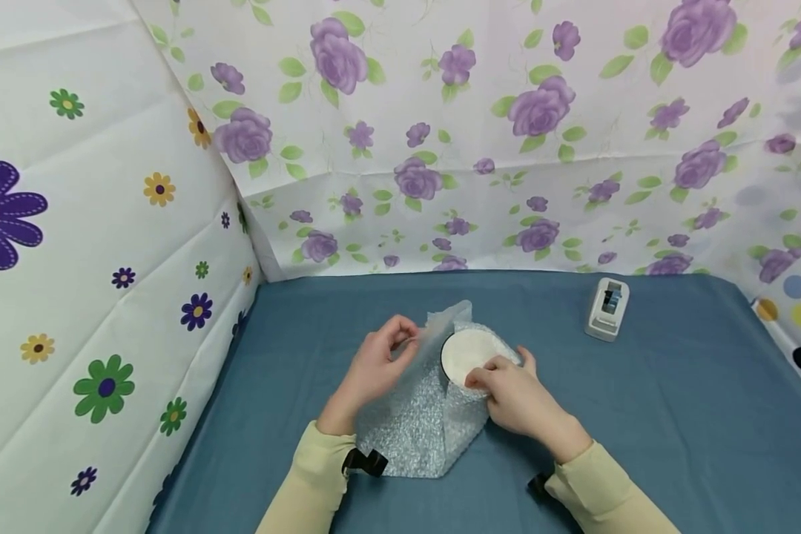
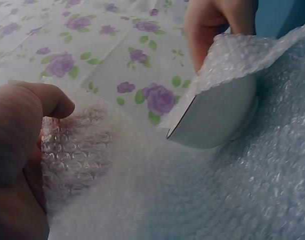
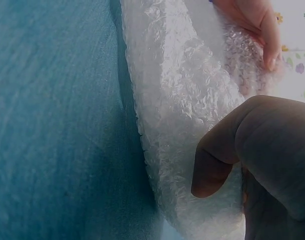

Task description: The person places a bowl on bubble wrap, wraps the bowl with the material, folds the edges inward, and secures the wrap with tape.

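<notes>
A white bowl (image 1: 463, 352) with a thin dark rim stands on a sheet of bubble wrap (image 1: 400, 430), partly covered by it. In the left wrist view the bowl's smooth outer side (image 2: 215, 120) shows beneath a raised flap of wrap. My right hand (image 1: 523, 397) grips the bowl's near right wall together with the wrap folded against it. At the far left edge of the sheet, my left hand (image 1: 377, 363) pinches a lifted part of the wrap between thumb and fingers. The right wrist view has a bent digit (image 3: 215, 165) pressing on the wrap.
A small white tape dispenser (image 1: 607, 310) stands at the back right of the blue-covered table (image 1: 681, 415). Flowered cloths hang behind (image 1: 387, 148) and along the left side (image 1: 107, 297). Black straps (image 1: 366, 462) circle both wrists.
</notes>
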### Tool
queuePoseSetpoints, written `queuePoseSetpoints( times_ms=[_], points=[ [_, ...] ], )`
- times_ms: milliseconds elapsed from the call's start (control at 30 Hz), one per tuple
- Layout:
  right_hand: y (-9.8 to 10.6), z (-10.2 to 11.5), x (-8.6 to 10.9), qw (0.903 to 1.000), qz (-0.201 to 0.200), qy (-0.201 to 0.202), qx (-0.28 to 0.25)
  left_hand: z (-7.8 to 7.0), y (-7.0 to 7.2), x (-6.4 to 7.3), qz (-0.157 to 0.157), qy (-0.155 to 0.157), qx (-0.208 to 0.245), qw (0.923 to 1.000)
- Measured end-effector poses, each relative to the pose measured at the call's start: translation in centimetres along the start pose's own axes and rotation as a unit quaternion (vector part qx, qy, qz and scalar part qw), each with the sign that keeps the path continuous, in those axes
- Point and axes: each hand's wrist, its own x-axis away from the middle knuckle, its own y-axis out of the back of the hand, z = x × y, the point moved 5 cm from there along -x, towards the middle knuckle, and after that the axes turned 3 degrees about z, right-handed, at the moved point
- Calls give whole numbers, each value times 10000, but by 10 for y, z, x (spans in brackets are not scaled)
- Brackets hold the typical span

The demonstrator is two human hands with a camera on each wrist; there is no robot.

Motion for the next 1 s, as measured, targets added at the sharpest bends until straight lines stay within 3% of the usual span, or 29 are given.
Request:
queuePoseSetpoints(
  times_ms=[267,500,1000],
  points=[
    [-2,0,1,9999,117,-37,-66,-3,-23,0,495,-102,195,9985],
    [3,-1,1,9996,247,96,-54,-1,-39,-2,796,-49,12,9968],
    [14,0,4,9931,323,892,683,-2,-52,-1,1185,51,-670,9907]
  ],
)
